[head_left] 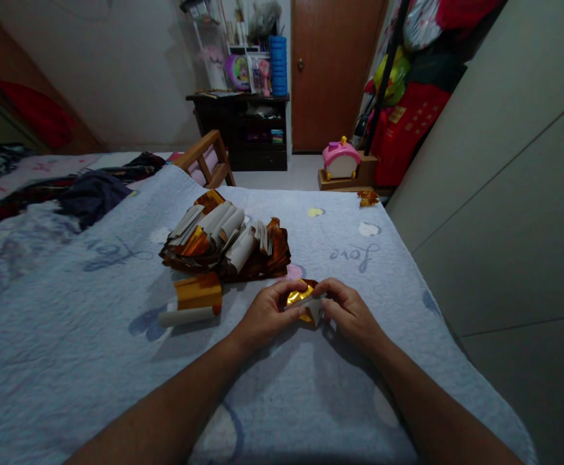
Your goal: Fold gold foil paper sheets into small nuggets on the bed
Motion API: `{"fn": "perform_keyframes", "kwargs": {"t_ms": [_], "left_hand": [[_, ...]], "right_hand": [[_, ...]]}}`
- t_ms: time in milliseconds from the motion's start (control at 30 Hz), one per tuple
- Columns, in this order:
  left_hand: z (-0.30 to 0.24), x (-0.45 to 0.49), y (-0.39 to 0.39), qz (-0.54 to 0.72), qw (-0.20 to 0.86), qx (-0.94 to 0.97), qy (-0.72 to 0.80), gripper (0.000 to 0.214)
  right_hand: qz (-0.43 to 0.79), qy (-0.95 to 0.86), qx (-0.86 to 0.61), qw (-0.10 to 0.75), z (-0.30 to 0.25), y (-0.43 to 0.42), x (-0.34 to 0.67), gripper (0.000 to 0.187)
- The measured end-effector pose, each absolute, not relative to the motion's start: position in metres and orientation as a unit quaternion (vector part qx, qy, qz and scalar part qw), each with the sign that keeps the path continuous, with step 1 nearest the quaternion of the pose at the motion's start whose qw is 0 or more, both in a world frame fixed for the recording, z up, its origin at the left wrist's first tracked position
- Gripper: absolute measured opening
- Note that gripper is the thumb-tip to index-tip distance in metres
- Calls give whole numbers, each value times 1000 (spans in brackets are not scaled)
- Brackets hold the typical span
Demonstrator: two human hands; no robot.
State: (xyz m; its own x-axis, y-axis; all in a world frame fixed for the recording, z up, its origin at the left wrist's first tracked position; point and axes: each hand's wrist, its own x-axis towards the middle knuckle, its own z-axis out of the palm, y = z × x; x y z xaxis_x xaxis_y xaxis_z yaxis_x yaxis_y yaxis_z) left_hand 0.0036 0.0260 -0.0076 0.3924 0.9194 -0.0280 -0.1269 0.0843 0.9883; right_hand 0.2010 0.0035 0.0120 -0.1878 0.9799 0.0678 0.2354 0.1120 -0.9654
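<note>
Between my two hands is a partly folded sheet of gold foil paper, shiny gold on one face and whitish on the other. My left hand pinches its left side with thumb and fingers. On the right side, my right hand grips the paper's edge near a pointed white corner. Left of my left hand lies a single curled gold paper with a rolled white edge. Beyond it sits a heap of gold and white papers, some rolled and some stacked flat.
A pale blue quilted cover with hearts and lettering spreads under everything. A small folded gold piece lies at its far right corner. Clothes are piled at left, by a wooden chair. A pale cabinet borders the right side.
</note>
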Motion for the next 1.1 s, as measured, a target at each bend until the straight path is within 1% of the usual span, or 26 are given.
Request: {"fn": "perform_keyframes", "kwargs": {"t_ms": [133,233,333,467,600,700,833,967,1000,1100], "left_hand": [[-9,3,26,422,608,551,385,39],[-6,2,26,424,613,534,398,35],[-2,2,26,423,631,512,400,36],[-2,1,27,430,642,489,405,37],[-4,3,27,429,650,484,399,41],[-3,4,27,436,648,480,398,39],[-1,5,26,438,641,482,406,36],[-3,6,26,441,648,474,401,40],[-3,6,26,441,650,472,400,41],[-2,6,26,450,641,472,404,41]], "right_hand": [[429,-651,-473,411,16,4,199,6],[429,-645,-487,404,13,5,198,8],[467,-618,-486,405,6,5,197,2],[511,-585,-472,417,0,5,199,10],[534,-567,-461,425,2,6,200,10],[505,-589,-460,431,5,7,201,10],[432,-629,-484,430,5,7,201,17],[435,-612,-506,425,4,5,197,9],[445,-604,-507,425,4,4,196,10],[480,-588,-496,423,2,3,192,24]]}}
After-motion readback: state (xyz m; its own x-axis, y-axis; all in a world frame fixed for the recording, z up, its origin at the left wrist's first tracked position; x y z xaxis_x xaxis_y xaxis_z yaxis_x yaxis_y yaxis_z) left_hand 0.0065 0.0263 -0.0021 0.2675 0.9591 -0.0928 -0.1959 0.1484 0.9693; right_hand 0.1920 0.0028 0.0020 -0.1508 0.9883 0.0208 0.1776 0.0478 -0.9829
